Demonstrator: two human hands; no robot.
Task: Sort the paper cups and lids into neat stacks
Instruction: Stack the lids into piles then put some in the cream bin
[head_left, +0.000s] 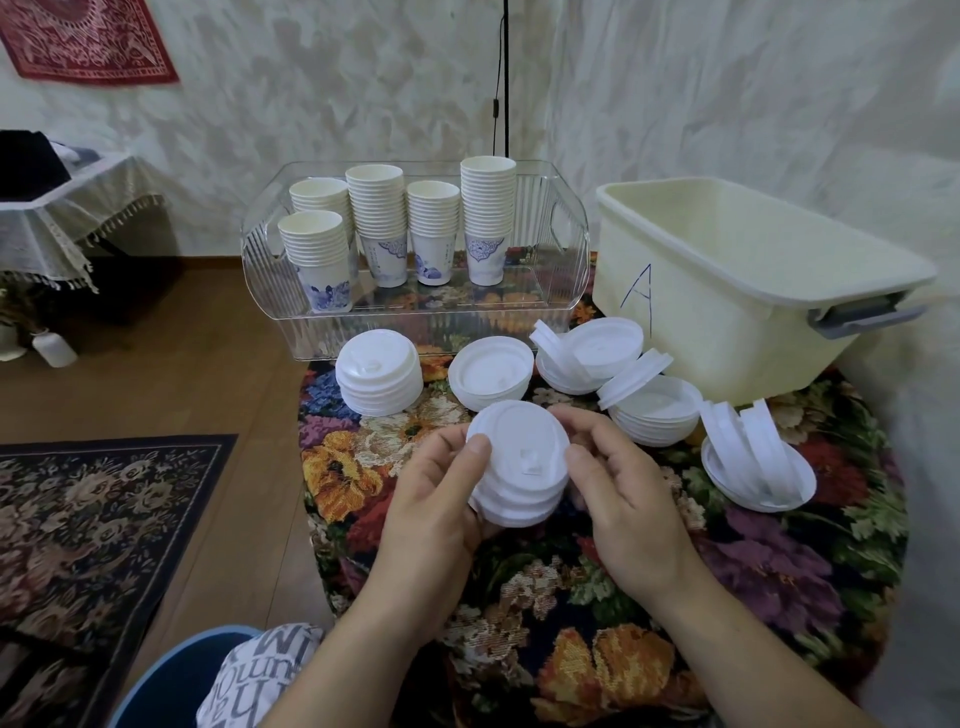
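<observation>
Both forearms reach in from the bottom edge over a floral tablecloth (753, 561). Left hand (431, 499) cups a short stack of white lids (519, 467) from below and the side, thumb laid on the top lid's rim, fingers curled beneath. Right hand (618, 488) sits just beside the same stack, thumb touching its right edge, fingers bent round the far side; whether it grips firmly or only steadies cannot be told.

Left to right beyond the hands: a tidy lid stack (379, 379), dome side up; a low upturned pile (491, 374); a loose pile with lids on edge (587, 353); another pile with one tilted lid (649, 410); a last saucer-like heap with several lids standing upright (753, 467). Behind, a clear ribbed bin (566, 291) holds five nested stacks of paper cups (376, 223). A cream tub marked "A" (727, 291) stands at right.

Step in hand, as judged: squaring up the held lids. Cups look done. Next move likely calls for setting this stack down upright near the tidy one, then gathering the tilted lids, all turned the same way, pressing lightly so they nest.
</observation>
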